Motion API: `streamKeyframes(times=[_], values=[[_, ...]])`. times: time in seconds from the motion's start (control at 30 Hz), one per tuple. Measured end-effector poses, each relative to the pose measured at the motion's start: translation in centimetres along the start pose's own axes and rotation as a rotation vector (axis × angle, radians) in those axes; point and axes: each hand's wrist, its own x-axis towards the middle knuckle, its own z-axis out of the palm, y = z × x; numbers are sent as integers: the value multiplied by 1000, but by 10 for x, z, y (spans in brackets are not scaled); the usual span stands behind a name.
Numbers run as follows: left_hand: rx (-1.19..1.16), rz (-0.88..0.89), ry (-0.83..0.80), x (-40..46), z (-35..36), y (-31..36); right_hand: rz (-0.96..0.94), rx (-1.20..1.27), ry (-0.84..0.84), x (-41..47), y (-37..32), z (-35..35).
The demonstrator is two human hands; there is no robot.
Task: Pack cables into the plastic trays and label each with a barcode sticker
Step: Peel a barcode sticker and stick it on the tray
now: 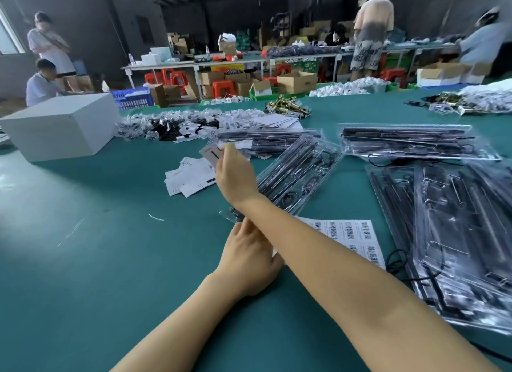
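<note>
Right hand pinches a small grey card above the clear cable tray; left hand, fingers hidden, rests beside the barcode sheet.

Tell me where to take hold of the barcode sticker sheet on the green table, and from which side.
Pinch the barcode sticker sheet at its far right corner, coming from the right. It lies flat, its near-left part is hidden under the right forearm, and the packed trays crowd its right edge, so judge this loosely.
</note>
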Motion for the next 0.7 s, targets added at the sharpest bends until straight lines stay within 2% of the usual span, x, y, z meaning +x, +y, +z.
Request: streamKeyframes(times=[0.13,0.3,0.4,0.47,0.57,0.7], values=[[23,-25,35,-1,8,-3,346,346,183,-18,18,-56],[19,-55,4,0,9,-2,672,467,335,-47,63,-120],[22,-60,2,0,8,-2,891,437,306,-67,86,-130],[22,-59,2,-1,8,-2,929,451,267,-81,93,-125],[31,-58,5,0,8,-2,888,474,215,-91,90,-113],[23,-54,19,0,7,-1,910,640,227,-94,83,-101]])
